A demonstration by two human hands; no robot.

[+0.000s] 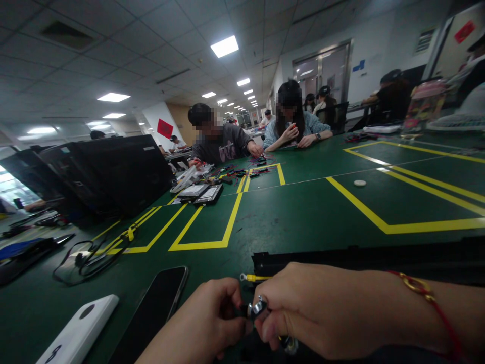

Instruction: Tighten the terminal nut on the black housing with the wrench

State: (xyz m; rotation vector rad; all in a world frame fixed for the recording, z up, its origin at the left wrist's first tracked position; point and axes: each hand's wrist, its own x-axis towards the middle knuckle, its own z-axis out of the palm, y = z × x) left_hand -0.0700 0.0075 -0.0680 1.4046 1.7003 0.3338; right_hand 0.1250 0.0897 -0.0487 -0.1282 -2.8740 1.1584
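My left hand [204,323] and my right hand [314,313] meet low in the view, both pinching a small shiny metal fitting [258,307]. A short yellow-sleeved wire with a ring terminal [253,277] sticks out just above my right hand's knuckles. Another small metal part [290,345] shows below my right hand. Behind my hands runs a long black plastic strip [364,258]. A black smartphone [151,311] lies next to my left hand, and a white rectangular device [78,331] lies beyond it. My fingers hide most of the fitting.
The green bench top [303,217] is marked with yellow tape rectangles. A coiled black cable [87,265] lies at the left, by tall black cases [113,172]. Two co-workers [217,141] [291,126] handle small parts among scattered wires and flat black devices [200,194] farther along.
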